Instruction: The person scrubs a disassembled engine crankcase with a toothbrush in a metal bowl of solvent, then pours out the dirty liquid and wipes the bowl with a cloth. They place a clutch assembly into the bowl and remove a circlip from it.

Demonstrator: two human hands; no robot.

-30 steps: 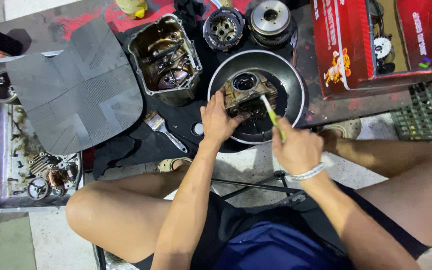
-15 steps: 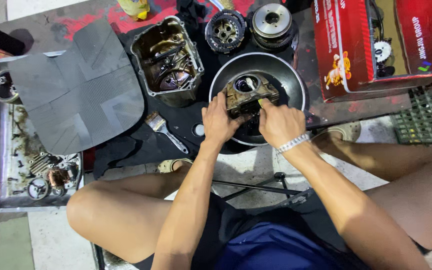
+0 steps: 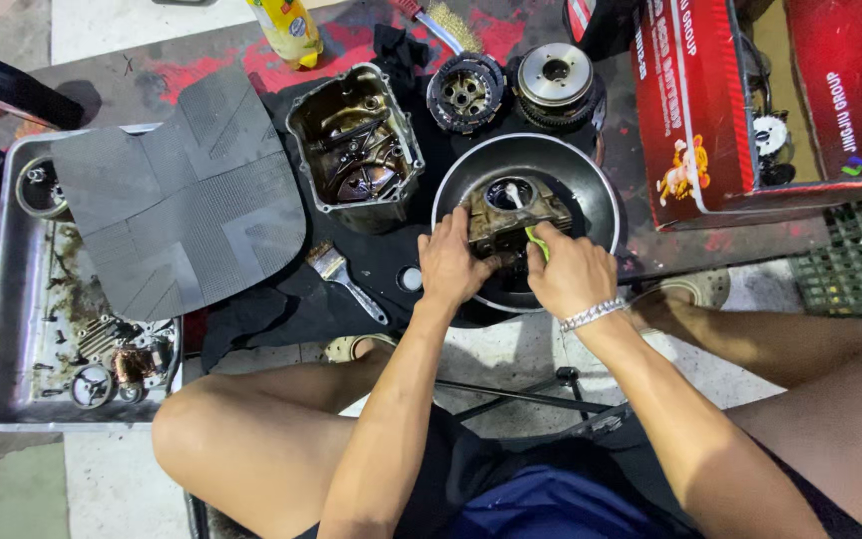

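Support surface was the concrete floor (image 3: 112, 35), stained red at upper centre. On it: black cloth (image 3: 281, 309) at centre; steel tray (image 3: 2, 299) at left, partly covered by a grey rubber mat (image 3: 177, 190); yellow bottle (image 3: 286, 28) at top; red carton (image 3: 740, 110) at upper right; green crate (image 3: 850, 255) at right.

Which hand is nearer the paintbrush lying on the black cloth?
Left. The left hand rests on the engine part in the round pan, just right of the paintbrush. The right hand, gripping a green-handled brush, is farther right.
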